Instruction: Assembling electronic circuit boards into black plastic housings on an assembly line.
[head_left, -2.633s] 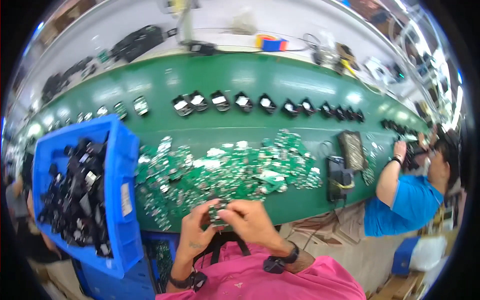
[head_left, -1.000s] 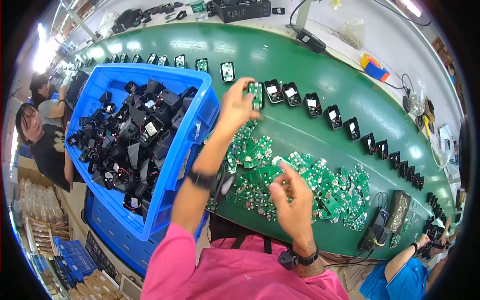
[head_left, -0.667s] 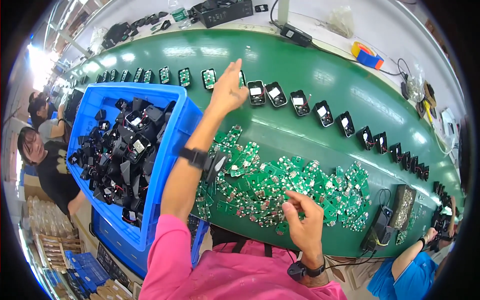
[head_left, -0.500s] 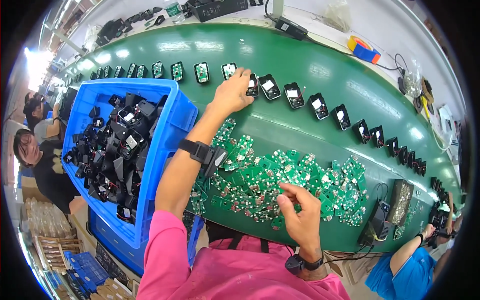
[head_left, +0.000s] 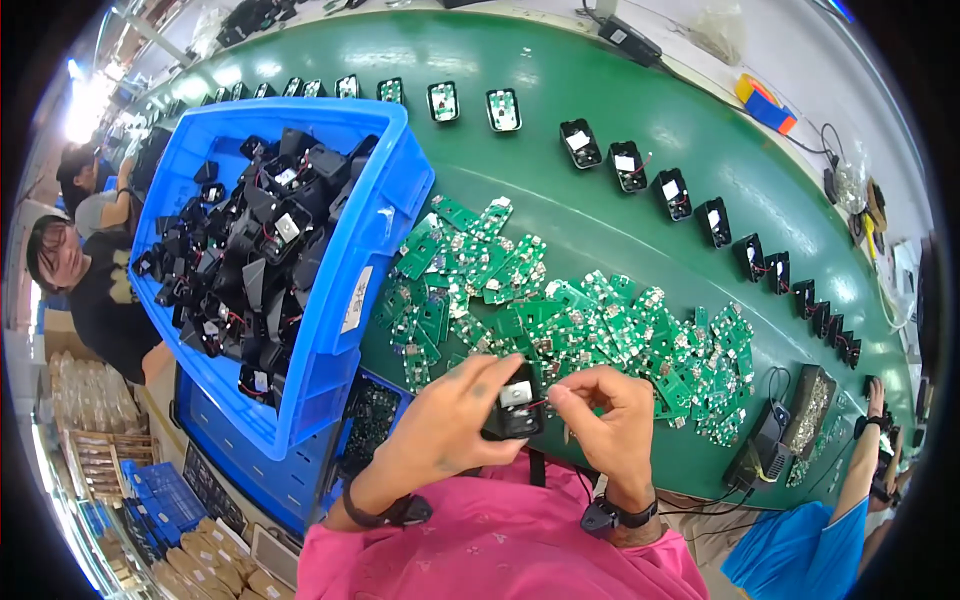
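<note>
Close in front of me, my left hand (head_left: pixel 440 430) grips a small open black plastic housing (head_left: pixel 520 420) between thumb and fingers. A white block lies inside the housing. From its right side a thin red wire (head_left: pixel 541 403) sticks out, and the thumb and forefinger of my right hand (head_left: pixel 615 425) pinch at its end. Just beyond both hands spreads a loose heap of green circuit boards (head_left: pixel 590 330). Farther off, a curved row of black housings (head_left: pixel 674 195) with white blocks runs rightward; leftward, housings with green boards (head_left: pixel 503 110) continue the row.
A blue bin (head_left: pixel 345 310) full of black housings stands at the left, overlapping the green table (head_left: pixel 560 230). A black power device (head_left: pixel 760 445) and a narrow box (head_left: pixel 808 410) sit at the right. Co-workers are at the left (head_left: pixel 95 300) and right (head_left: pixel 815 540).
My left hand has come back from the row with one black housing and now holds it near my body. My right hand has closed onto its wire. The view has shifted slightly.
</note>
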